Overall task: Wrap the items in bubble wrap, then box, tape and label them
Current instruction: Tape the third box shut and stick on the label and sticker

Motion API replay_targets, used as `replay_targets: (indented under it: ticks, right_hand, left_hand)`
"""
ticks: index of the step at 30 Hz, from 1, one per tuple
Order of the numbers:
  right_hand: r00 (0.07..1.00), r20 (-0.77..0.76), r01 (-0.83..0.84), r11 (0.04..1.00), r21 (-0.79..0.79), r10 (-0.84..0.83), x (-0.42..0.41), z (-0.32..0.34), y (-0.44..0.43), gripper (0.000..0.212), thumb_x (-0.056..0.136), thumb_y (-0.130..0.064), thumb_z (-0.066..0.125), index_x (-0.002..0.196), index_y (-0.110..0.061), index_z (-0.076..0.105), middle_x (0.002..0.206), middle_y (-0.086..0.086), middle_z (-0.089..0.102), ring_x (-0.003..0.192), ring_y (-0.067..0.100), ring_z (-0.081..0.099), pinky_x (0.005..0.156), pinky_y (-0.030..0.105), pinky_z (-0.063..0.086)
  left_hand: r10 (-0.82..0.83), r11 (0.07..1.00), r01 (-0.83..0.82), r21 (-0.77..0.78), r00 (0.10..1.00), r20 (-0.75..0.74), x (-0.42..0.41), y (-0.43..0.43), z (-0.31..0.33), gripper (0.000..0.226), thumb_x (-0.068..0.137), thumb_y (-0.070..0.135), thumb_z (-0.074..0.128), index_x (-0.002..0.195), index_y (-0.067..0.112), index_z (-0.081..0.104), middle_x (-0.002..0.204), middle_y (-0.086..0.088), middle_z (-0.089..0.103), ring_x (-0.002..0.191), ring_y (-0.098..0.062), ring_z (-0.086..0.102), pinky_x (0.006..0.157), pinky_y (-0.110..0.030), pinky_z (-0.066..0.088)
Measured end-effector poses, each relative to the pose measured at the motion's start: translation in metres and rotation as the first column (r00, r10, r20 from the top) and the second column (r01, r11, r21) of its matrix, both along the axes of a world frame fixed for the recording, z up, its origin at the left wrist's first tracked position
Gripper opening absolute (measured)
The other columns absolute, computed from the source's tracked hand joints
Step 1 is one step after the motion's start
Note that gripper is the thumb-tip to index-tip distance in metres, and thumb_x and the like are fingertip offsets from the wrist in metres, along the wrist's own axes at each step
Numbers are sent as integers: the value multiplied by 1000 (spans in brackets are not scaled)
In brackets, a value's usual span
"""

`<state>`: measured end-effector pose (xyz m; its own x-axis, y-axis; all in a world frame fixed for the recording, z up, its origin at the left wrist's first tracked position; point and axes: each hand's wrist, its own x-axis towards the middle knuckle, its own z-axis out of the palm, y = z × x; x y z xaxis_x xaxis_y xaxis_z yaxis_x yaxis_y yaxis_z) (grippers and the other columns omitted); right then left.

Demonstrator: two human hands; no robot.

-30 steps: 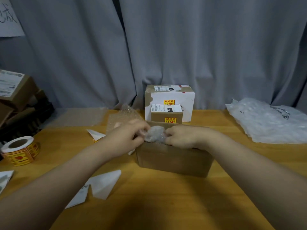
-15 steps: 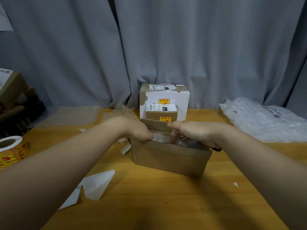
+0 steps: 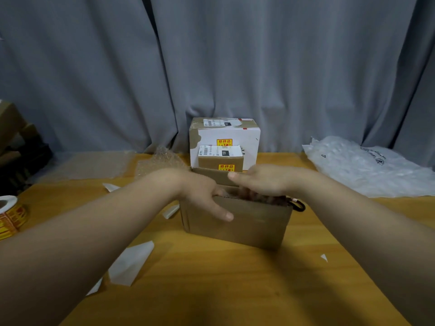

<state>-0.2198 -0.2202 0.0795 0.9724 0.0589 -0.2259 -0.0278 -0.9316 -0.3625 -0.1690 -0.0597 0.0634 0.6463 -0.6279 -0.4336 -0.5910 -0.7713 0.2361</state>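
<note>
Left hand pinches box near wall; right hand dips inside, grip unclear. Boxing step. Next: fold flaps shut.

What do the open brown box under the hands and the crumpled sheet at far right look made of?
Open brown box: apparently matte cardboard, from its dull tan face and folded flap. Crumpled whitish sheet: probably glossy plastic cushioning film, from its sheen and puffy pockets.
</note>
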Motion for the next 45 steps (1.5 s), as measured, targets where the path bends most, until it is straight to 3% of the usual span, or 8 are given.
replay_targets:
  ticks: [2, 5, 9, 18, 24, 30, 35, 45]
  right_hand:
    - [958, 283, 2, 992, -127, 34, -5, 3, -16, 52, 91, -66, 35, 83, -21, 61, 82, -4, 61, 77, 14, 56, 71, 33, 49]
    - [986, 162, 2, 978, -210, 32, -21, 2, -31, 57, 78, -78, 39, 87, -25, 56, 86, -6, 58, 79, 10, 55, 65, 28, 47]
    - [971, 176, -169, 985, 19, 163, -17, -24, -27, 53, 76, -64, 63, 113, -25, 60, 106, -8, 59, 95, 10, 56, 81, 24, 48]
    - [951, -25, -310, 943, -119, 309, -6, -39, -6, 66, 90, -66, 30, 132, -20, 54, 123, 1, 61, 109, 18, 56, 88, 28, 46]
    - [762, 498, -123, 847, -517, 414, -14, -53, 3, 67, 78, -81, 33, 111, -27, 55, 110, -5, 52, 108, 17, 47, 94, 36, 32]
    - [909, 409, 163, 970, -181, -77, -36, -63, -32, 86, 65, -89, 26, 118, -26, 51, 114, -1, 49, 104, 19, 50, 86, 34, 45]
    - [925, 375, 28, 995, 91, -60, -33, -55, -36, 58, 85, -72, 16, 91, -38, 62, 97, -8, 58, 99, 19, 56, 79, 36, 45]
    - [972, 226, 41, 991, 131, -70, 6, -60, -17, 64, 96, -46, 42, 152, -31, 15, 151, 4, 27, 130, 27, 39, 97, 37, 40]
  left_hand:
    - [-2, 980, 46, -192, 975, 222, -3, 14, -8, 50, 80, 62, 57, 121, 32, 52, 113, 14, 57, 106, -8, 54, 92, -27, 44]
    - [236, 922, -17, -387, 817, 526, -3, 46, -22, 38, 74, 66, 58, 100, 38, 53, 105, 14, 44, 103, -7, 39, 90, -30, 36]
    - [361, 766, -131, -629, 898, 252, -9, 60, -39, 20, 75, 47, 68, 80, 29, 63, 100, 11, 40, 94, -4, 45, 89, -23, 42]
    - [249, 787, 20, -617, 904, 347, -23, 62, -53, 22, 81, 56, 54, 77, 36, 60, 100, 6, 34, 99, -1, 35, 79, -10, 31]
    - [189, 920, 7, -392, 868, 460, -23, 56, -44, 42, 74, 73, 50, 69, 33, 63, 102, 6, 28, 94, -7, 20, 74, -19, 21]
    - [319, 857, -67, -511, 849, 422, -27, 61, -36, 41, 76, 49, 63, 46, 27, 47, 95, 1, 33, 95, -14, 33, 81, -27, 33]
    - [318, 852, -23, -522, 817, 482, -30, 63, -44, 42, 72, 66, 52, 62, 26, 57, 101, 5, 40, 97, -10, 37, 83, -26, 37]
    - [341, 845, 18, -535, 752, 564, -36, 56, -66, 45, 85, 52, 54, 112, 16, 55, 107, 8, 44, 92, -6, 43, 75, -21, 34]
